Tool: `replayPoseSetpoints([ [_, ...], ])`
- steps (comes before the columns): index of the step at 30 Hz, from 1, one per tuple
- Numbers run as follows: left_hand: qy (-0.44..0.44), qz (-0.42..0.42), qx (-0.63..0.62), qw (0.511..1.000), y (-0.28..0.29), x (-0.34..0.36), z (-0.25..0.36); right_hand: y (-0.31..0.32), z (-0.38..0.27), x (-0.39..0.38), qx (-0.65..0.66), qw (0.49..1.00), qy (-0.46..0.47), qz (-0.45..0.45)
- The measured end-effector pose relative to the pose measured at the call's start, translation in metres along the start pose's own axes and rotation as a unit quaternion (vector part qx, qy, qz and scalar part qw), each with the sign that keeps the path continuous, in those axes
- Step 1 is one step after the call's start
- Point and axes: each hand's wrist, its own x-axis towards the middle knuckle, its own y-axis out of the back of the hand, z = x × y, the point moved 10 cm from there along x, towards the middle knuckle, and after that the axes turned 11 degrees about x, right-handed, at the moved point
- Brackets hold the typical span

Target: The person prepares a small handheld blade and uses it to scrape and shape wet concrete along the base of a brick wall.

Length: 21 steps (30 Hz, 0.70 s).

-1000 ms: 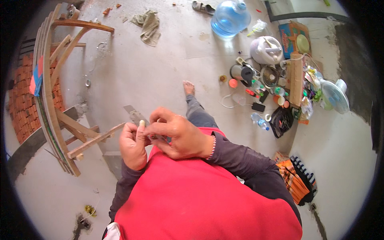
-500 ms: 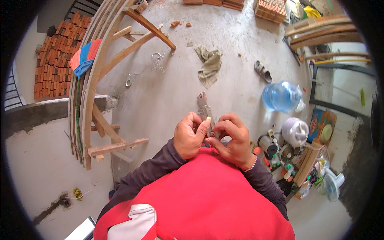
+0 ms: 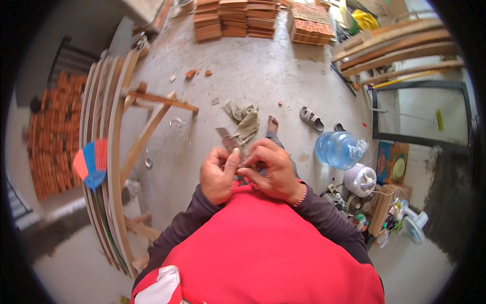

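Close in front of my red top, my two hands meet over a flat, narrow, greyish metal-looking piece (image 3: 226, 136). My left hand (image 3: 218, 175) is closed round its lower part, with the thumb lying along it. The piece's squared end sticks out beyond my fingers, tilted up and to the left. My right hand (image 3: 275, 173) is bent in from the right, fingertips and thumb pinched at the near end. What exactly the right fingertips grip is hidden. A crumpled olive cloth (image 3: 245, 121) lies on the floor just beyond the piece.
Wooden planks with a blue-and-red broom (image 3: 95, 159) rise at the left, near stacked bricks (image 3: 55, 137). More brick stacks (image 3: 233, 20) stand ahead. To the right are sandals (image 3: 311, 119), a blue water bottle (image 3: 338, 150), a white rounded appliance (image 3: 360, 180) and a fan (image 3: 414, 227).
My view has tilted up and turned, showing more brick stacks ahead. The metal piece now leans further left, with both hands still on it. My bare foot shows more fully.
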Motion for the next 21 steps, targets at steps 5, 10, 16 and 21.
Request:
replayPoseSetpoints([
  [5,-0.013,0.035,0.019,0.999,-0.016,0.105,0.037,0.053,0.012,0.100,0.035,0.999,0.012,0.007],
  [10,0.001,0.035,0.062,0.997,-0.052,0.189,0.089,0.123,0.023,0.174,0.054,0.998,-0.001,0.043],
  [16,-0.007,0.034,0.072,0.997,-0.067,0.270,0.141,0.163,0.027,0.261,0.076,0.996,-0.026,0.025],
  [21,-0.004,0.040,0.031,0.999,-0.051,0.340,0.150,0.166,0.055,0.337,0.086,0.995,-0.036,-0.024],
])
